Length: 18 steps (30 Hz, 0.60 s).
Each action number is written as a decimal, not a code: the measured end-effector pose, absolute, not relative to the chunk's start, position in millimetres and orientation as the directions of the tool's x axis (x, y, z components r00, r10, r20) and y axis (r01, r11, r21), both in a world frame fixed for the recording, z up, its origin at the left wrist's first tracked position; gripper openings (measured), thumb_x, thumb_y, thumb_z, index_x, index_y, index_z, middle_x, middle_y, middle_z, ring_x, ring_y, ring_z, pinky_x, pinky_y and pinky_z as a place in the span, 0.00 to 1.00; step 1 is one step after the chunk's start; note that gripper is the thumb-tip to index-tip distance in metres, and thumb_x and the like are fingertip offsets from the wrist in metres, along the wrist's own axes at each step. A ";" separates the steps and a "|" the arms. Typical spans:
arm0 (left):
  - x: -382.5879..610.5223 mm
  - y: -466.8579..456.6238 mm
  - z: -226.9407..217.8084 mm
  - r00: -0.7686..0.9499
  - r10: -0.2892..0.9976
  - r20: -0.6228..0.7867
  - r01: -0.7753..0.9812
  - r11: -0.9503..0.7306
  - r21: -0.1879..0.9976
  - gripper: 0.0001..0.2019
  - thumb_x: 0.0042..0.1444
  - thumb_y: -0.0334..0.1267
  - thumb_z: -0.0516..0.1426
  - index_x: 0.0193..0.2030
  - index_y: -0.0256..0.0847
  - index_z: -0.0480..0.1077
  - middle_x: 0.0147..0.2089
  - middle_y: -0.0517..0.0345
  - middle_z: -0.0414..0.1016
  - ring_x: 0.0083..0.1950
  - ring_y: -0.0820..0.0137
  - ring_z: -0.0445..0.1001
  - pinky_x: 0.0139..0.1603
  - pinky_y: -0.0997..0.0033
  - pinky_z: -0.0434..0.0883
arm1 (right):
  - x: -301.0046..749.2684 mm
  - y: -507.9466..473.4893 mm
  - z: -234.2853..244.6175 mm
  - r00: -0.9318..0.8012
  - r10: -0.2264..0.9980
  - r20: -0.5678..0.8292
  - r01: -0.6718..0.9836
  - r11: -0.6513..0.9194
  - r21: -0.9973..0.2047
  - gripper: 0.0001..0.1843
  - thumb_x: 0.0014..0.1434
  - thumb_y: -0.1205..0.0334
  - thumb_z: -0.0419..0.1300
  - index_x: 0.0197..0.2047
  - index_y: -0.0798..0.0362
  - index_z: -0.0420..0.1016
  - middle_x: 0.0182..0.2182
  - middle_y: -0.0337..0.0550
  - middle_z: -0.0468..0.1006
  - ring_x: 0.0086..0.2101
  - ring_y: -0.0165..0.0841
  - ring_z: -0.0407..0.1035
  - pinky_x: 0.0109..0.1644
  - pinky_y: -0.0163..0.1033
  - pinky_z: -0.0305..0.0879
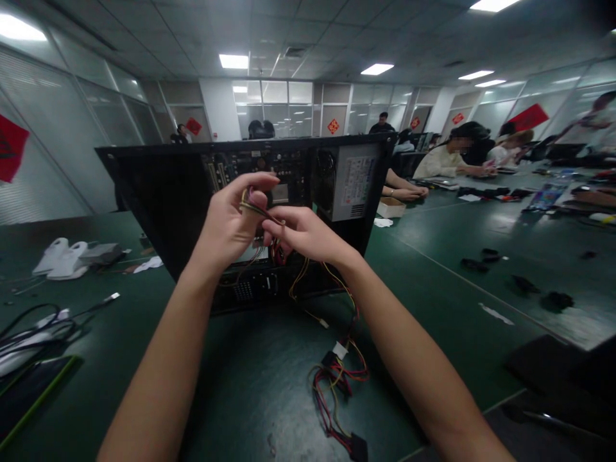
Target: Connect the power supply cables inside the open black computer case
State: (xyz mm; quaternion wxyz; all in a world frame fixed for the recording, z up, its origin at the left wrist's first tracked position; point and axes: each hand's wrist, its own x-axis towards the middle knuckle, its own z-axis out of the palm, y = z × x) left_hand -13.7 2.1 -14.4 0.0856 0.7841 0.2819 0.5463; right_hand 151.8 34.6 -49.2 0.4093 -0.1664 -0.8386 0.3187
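Observation:
Before me an opened black computer case stands on the green table, with its motherboard and power supply exposed. A bundle of thin power cables runs between my hands in front of the board. My left hand has its fingers curled round the bundle. Close beside it, my right hand pinches the same bundle. Partly hidden behind the hands, more coloured wires hang down. A tangle of red and yellow cables with connectors lies on the table below my right forearm.
On the left lie white plastic parts, a USB cable and a dark green-edged object. A small cardboard box stands right of the case, near another person's hands. Several black pieces are scattered farther right.

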 end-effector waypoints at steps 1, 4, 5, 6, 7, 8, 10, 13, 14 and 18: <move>-17.5 5.6 -15.6 0.294 0.570 0.767 0.438 -0.794 0.422 0.26 0.63 0.59 0.50 0.52 0.38 0.72 0.54 0.47 0.76 0.53 0.61 0.75 0.50 0.67 0.72 | 153.0 39.1 -51.4 -0.606 0.548 0.577 0.047 0.749 -0.661 0.17 0.69 0.52 0.53 0.49 0.56 0.73 0.33 0.39 0.77 0.25 0.24 0.65 0.30 0.30 0.62; -33.4 22.2 -22.2 0.388 0.670 0.633 0.666 -0.678 0.310 0.24 0.65 0.55 0.49 0.49 0.36 0.75 0.49 0.46 0.79 0.49 0.61 0.76 0.48 0.67 0.71 | 155.8 55.7 -62.0 -0.587 0.581 0.564 0.198 0.778 -0.596 0.13 0.68 0.58 0.53 0.42 0.57 0.74 0.32 0.40 0.77 0.29 0.27 0.68 0.34 0.31 0.62; -39.5 28.6 -25.3 0.398 0.695 0.599 0.729 -0.636 0.253 0.22 0.66 0.51 0.49 0.45 0.36 0.76 0.47 0.46 0.79 0.47 0.61 0.76 0.48 0.67 0.71 | 156.0 61.1 -66.3 -0.570 0.603 0.557 0.262 0.777 -0.573 0.13 0.68 0.60 0.53 0.39 0.57 0.74 0.32 0.41 0.77 0.31 0.28 0.69 0.36 0.32 0.62; -45.7 34.8 -28.6 0.393 0.715 0.578 0.789 -0.585 0.188 0.20 0.66 0.48 0.49 0.43 0.36 0.76 0.47 0.46 0.79 0.47 0.61 0.76 0.49 0.66 0.70 | 155.8 66.0 -70.7 -0.549 0.631 0.548 0.324 0.765 -0.556 0.13 0.68 0.61 0.52 0.36 0.58 0.74 0.31 0.41 0.77 0.31 0.28 0.69 0.36 0.32 0.61; -51.7 40.3 -32.1 0.356 0.740 0.570 0.845 -0.515 0.140 0.18 0.65 0.45 0.49 0.43 0.36 0.77 0.47 0.46 0.79 0.48 0.61 0.75 0.48 0.66 0.70 | 155.4 70.5 -75.0 -0.528 0.661 0.533 0.379 0.745 -0.548 0.13 0.68 0.62 0.52 0.35 0.58 0.74 0.30 0.41 0.77 0.32 0.29 0.69 0.36 0.32 0.60; -57.5 44.9 -35.4 0.303 0.782 0.544 0.897 -0.427 0.114 0.17 0.64 0.43 0.49 0.43 0.38 0.77 0.48 0.47 0.79 0.48 0.60 0.76 0.48 0.66 0.70 | 154.9 74.3 -79.1 -0.518 0.687 0.510 0.422 0.724 -0.546 0.13 0.68 0.63 0.52 0.35 0.57 0.75 0.30 0.41 0.78 0.31 0.29 0.70 0.36 0.32 0.60; -67.5 50.6 -41.2 0.198 0.882 0.428 0.959 -0.265 0.101 0.16 0.61 0.45 0.52 0.46 0.42 0.77 0.46 0.49 0.80 0.46 0.59 0.77 0.44 0.66 0.70 | 154.4 80.5 -86.1 -0.553 0.702 0.448 0.470 0.707 -0.528 0.11 0.67 0.64 0.54 0.39 0.57 0.76 0.31 0.41 0.79 0.32 0.29 0.71 0.37 0.32 0.60; -76.8 52.1 -45.8 0.221 0.963 0.154 0.965 -0.239 0.109 0.19 0.56 0.51 0.56 0.47 0.45 0.78 0.45 0.52 0.81 0.44 0.60 0.78 0.43 0.68 0.70 | 157.2 87.8 -93.5 -0.677 0.676 0.292 0.539 0.725 -0.429 0.10 0.64 0.67 0.56 0.40 0.56 0.80 0.34 0.42 0.82 0.34 0.31 0.73 0.38 0.33 0.60; -78.1 51.2 -46.2 0.268 0.961 0.070 0.954 -0.275 0.122 0.20 0.56 0.53 0.57 0.48 0.44 0.78 0.46 0.52 0.81 0.45 0.60 0.78 0.44 0.69 0.70 | 159.2 90.0 -95.2 -0.699 0.683 0.213 0.576 0.714 -0.398 0.10 0.64 0.68 0.57 0.40 0.55 0.81 0.34 0.42 0.82 0.35 0.32 0.73 0.38 0.33 0.60; -76.7 45.6 -43.6 0.363 0.925 -0.114 0.925 -0.343 0.161 0.22 0.58 0.53 0.54 0.50 0.43 0.78 0.50 0.52 0.81 0.48 0.62 0.78 0.48 0.70 0.70 | 169.6 96.8 -98.5 -0.650 0.759 -0.025 0.720 0.606 -0.338 0.11 0.64 0.65 0.58 0.38 0.54 0.84 0.34 0.43 0.83 0.32 0.32 0.73 0.34 0.33 0.61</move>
